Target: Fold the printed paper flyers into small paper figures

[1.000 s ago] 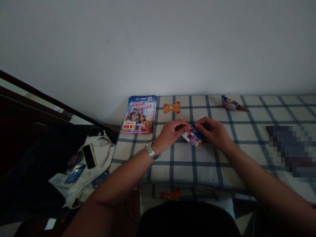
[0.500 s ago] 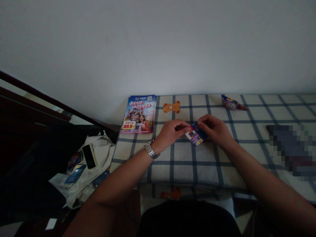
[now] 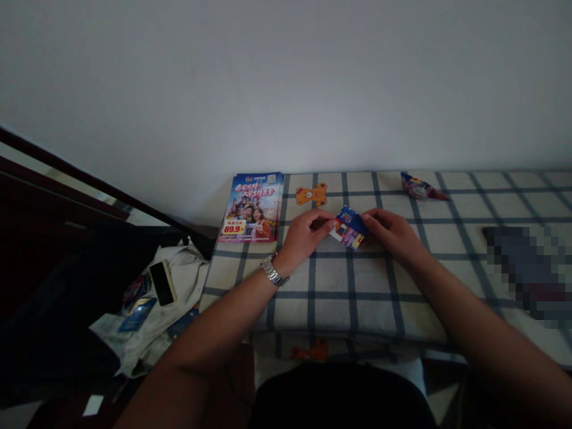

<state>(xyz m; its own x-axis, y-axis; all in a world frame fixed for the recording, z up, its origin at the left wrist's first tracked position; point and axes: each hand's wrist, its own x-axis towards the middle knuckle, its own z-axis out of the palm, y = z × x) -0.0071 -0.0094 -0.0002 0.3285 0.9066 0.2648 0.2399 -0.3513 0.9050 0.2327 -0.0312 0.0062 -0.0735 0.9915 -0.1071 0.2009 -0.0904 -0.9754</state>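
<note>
Between my two hands is a small folded paper (image 3: 348, 229), printed blue, white and purple, roughly square and turned cornerwise. My left hand (image 3: 309, 233), with a metal watch (image 3: 273, 270) on the wrist, pinches its left corner between thumb and fingers. On the opposite side, the thumb and fingers of my right hand (image 3: 388, 232) grip the right corner. Both hands rest low over the checked tablecloth (image 3: 333, 304). A stack of printed flyers (image 3: 251, 208) lies to the left of my left hand. Beyond my right hand sits a folded paper piece (image 3: 422, 188) with pointed ends.
White wall (image 3: 313, 83) borders the table's back edge. At the right lies a dark, pixelated object (image 3: 527, 271). Left of the table, lower down, a phone (image 3: 163, 283) rests on a pale bag (image 3: 190, 274) among papers. A bear print (image 3: 311, 194) marks the cloth.
The folded paper has turned and shifted slightly up and left, so its blue part now shows between my hands. My fingers have moved from its top edge to its two side corners.
</note>
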